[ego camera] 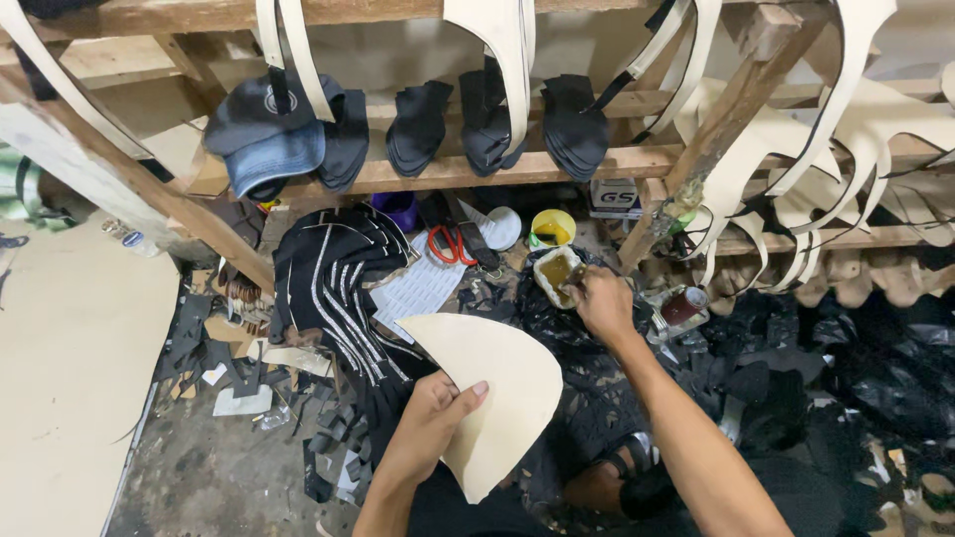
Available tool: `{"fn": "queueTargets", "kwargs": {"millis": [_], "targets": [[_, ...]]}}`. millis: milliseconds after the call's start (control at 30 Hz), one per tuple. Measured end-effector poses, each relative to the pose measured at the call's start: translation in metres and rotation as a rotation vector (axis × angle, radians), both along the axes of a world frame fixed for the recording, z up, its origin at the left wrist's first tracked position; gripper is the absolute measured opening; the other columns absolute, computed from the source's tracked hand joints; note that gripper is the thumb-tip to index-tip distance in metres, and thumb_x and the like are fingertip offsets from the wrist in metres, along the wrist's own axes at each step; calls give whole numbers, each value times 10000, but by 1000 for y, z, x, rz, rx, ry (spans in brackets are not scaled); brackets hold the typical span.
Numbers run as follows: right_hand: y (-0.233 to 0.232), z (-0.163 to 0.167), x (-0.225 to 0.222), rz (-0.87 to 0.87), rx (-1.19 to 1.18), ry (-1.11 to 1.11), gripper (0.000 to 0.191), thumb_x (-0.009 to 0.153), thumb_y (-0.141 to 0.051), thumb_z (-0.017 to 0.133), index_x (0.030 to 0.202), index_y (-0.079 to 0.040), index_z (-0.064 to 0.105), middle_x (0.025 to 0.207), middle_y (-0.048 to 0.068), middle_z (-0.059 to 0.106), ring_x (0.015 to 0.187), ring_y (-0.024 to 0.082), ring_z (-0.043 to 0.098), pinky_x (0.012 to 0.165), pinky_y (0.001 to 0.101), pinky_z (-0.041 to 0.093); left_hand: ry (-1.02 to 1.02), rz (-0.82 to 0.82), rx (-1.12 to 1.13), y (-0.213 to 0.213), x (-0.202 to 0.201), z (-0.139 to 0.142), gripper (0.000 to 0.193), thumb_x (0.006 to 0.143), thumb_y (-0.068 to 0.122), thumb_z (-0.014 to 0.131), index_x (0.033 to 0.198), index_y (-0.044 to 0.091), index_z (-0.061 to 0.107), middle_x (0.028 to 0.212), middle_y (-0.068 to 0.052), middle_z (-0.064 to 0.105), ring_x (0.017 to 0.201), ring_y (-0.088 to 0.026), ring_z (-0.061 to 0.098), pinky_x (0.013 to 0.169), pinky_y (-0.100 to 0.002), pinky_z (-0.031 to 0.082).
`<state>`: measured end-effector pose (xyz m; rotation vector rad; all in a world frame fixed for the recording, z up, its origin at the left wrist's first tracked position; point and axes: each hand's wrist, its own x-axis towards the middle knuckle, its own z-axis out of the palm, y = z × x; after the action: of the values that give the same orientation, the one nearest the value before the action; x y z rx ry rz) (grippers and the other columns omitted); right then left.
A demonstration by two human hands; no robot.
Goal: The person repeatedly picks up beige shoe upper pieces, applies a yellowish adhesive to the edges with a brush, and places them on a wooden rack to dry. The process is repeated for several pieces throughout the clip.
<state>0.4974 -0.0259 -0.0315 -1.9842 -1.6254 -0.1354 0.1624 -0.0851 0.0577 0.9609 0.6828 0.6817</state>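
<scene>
Head view. The left hand grips a cream, fan-shaped cut sheet at its lower left edge; the thumb lies pressed flat on the upper face, the other fingers are hidden beneath. The sheet is held tilted above a floor strewn with black offcuts.

The right hand reaches forward to a small open glue tub. Its fingers are bunched together at the tub's rim; whether they pinch a tool cannot be determined. The tub holds a yellowish-brown paste and sits on black sheeting.

Adjacent containers: a yellow cup behind the tub, contents unclear; a small can with a dark red interior just right of the hand; a purple pot further left.

Red-handled scissors lie near a stack of black striped pieces. The wooden rack carries black cut pieces and a blue cap.
</scene>
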Motion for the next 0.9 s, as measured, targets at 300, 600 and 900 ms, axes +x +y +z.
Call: {"fn": "queueTargets", "kwargs": {"millis": [300, 600, 900], "targets": [[-34, 36, 9, -3, -156, -123, 264, 849, -241, 759, 943, 2, 718, 1095, 186, 697, 977, 378, 668, 846, 470, 514, 20, -33, 8, 14, 18, 0, 300, 942, 72, 635, 1193, -91, 640, 1032, -138, 767, 859, -153, 730, 776, -307, 585], [-107, 142, -45, 408, 228, 631, 168, 940, -84, 692, 1086, -11, 730, 1047, 83, 716, 996, 213, 676, 916, 322, 515, -36, -157, -76, 20, 35, 15, 342, 913, 35, 655, 1228, -92, 612, 1096, -149, 749, 937, -190, 729, 848, -333, 593], [-118, 179, -50, 493, 204, 472, 160, 939, -99, 668, 1070, -11, 695, 1086, 117, 700, 1070, 257, 655, 966, 365, 489, -96, -240, -85, 9, 35, 37, 452, 895, 34, 674, 1316, -72, 548, 1178, -148, 714, 1020, -187, 713, 910, -344, 587]]}}
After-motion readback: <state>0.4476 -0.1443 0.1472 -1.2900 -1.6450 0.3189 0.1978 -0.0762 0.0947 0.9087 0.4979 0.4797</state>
